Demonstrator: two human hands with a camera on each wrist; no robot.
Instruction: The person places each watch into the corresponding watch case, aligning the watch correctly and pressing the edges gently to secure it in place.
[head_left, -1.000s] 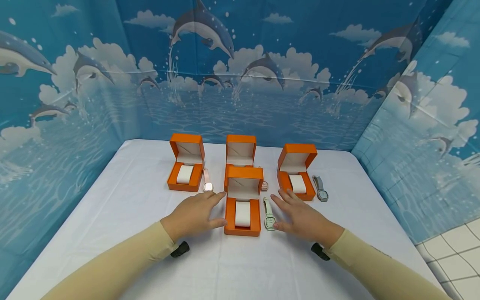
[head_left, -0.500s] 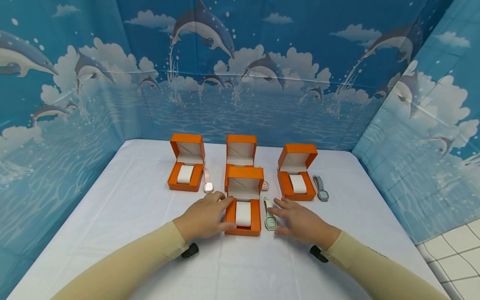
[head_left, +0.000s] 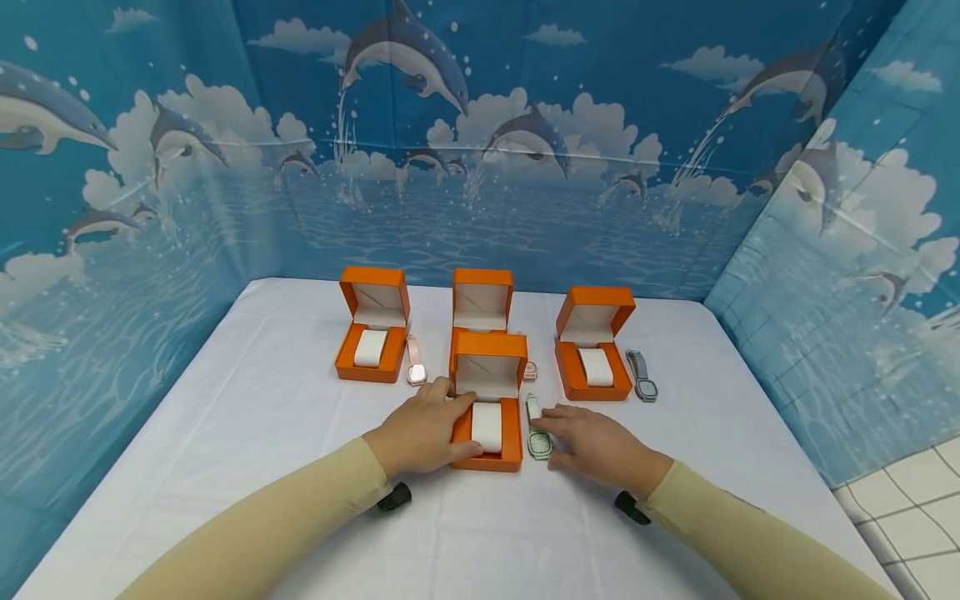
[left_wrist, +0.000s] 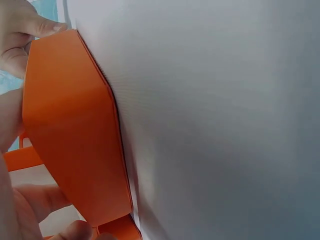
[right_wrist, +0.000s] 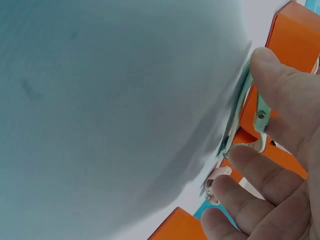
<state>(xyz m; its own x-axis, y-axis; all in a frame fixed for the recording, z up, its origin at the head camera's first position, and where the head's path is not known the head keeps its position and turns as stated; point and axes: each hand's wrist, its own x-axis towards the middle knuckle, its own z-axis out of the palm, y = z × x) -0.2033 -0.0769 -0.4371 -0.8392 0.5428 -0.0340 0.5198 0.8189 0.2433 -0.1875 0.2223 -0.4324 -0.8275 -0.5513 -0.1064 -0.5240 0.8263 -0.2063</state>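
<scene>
An open orange watch box (head_left: 507,462) with a white cushion (head_left: 486,428) stands front centre. My left hand (head_left: 423,427) reaches over its left side, thumb and fingers relaxed and spread along the cushion's left edge. In the left wrist view the box's side (left_wrist: 75,130) fills the left, with the fingers bent over its top. Just right of the box lies a light green watch (head_left: 539,444). My right hand (head_left: 603,446) hovers beside it, fingertips over its strap. Seen from the right wrist, the thumb is right at the green strap (right_wrist: 261,112), the other fingers loosely curved.
Behind stand more open orange boxes: one at left (head_left: 384,372), one at right (head_left: 600,392) and one at centre (head_left: 482,279), partly hidden. Beside them lie a pink watch (head_left: 416,371), another pink watch (head_left: 530,371) and a grey one (head_left: 642,379). All rest on a white cloth (head_left: 315,375).
My left hand has moved right, from beside the front box to over its left edge and cushion. My right hand has shifted slightly left and nearer, its fingers drawn together over the green watch.
</scene>
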